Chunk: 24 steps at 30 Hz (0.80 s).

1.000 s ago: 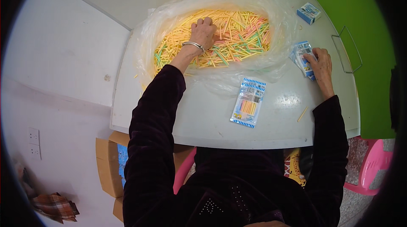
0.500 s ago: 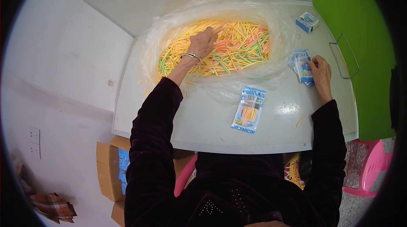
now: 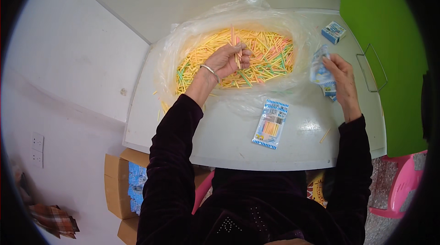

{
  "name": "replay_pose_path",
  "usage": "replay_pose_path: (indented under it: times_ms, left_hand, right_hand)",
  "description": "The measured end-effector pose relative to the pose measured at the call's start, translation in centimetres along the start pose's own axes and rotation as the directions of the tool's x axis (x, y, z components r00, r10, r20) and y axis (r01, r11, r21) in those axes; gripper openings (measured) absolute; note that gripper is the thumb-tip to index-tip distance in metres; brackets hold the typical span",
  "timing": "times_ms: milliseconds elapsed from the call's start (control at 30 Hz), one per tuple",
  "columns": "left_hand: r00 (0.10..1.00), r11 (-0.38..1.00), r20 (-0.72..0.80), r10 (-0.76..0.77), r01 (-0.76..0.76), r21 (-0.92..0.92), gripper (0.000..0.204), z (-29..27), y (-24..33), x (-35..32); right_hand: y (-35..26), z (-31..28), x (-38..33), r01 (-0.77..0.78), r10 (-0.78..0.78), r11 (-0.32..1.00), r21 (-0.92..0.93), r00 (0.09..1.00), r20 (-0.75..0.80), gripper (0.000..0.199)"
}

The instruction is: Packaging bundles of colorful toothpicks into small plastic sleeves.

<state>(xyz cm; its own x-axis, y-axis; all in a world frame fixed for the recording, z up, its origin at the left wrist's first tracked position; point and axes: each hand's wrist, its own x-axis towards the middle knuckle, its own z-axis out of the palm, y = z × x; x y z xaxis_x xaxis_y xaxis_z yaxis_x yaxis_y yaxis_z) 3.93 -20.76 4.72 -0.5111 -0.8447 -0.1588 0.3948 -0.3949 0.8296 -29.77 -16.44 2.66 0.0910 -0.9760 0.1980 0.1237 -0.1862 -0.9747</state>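
My left hand (image 3: 224,62) is closed around a few thin candy sticks (image 3: 233,35), pink and yellow, held upright over the pile. Below it, many loose pastel sticks (image 3: 270,39) in yellow, pink, orange and green lie in a large clear plastic bag (image 3: 166,59) with its mouth spread wide. Over on the right, my right hand (image 3: 343,78) pinches a blue-and-white plastic packet (image 3: 319,67), lifted and tilted. More packets (image 3: 330,91) lie on the table under it. A packet with sticks showing through its window (image 3: 270,126) lies flat between my forearms.
On the white table (image 3: 229,149), one stray stick (image 3: 325,135) lies near my right sleeve. A small stack of packets (image 3: 333,32) sits at the back right. A wire handle (image 3: 372,68) stands by the green panel (image 3: 394,62). Lower left, a cardboard box (image 3: 117,183) holds blue packets.
My left hand has risen from the pile and turned, bringing up candy sticks. My right hand has lifted a packet off the others beside the bag.
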Motion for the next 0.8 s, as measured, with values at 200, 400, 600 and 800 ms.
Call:
replay_pose_path:
  times_ms: [200,400,600,800]
  left_hand:
    - [1.0,0.996,0.022,0.016,-0.014,-0.083,0.009,1.3,-0.9,0.1]
    - [0.994,0.991,-0.078,0.076,-0.084,-0.107,0.008,2.2,-0.8,-0.8]
    - [0.978,0.981,-0.113,0.173,-0.181,-0.068,0.011,3.7,-2.1,-0.8]
    - [0.928,0.954,-0.232,0.291,-0.298,0.003,0.014,4.2,-3.2,-0.7]
  right_hand:
    - [-2.3,5.5,2.3,-0.139,0.111,0.965,0.221,0.985,0.132,0.012]
    - [-1.8,7.6,2.8,0.018,-0.029,0.999,0.04,0.949,0.315,0.011]
    - [1.7,9.6,3.1,-0.014,0.016,1.0,-0.008,0.945,0.327,0.012]
    - [2.6,11.1,2.5,-0.1,0.1,0.995,-0.016,0.944,0.313,0.011]
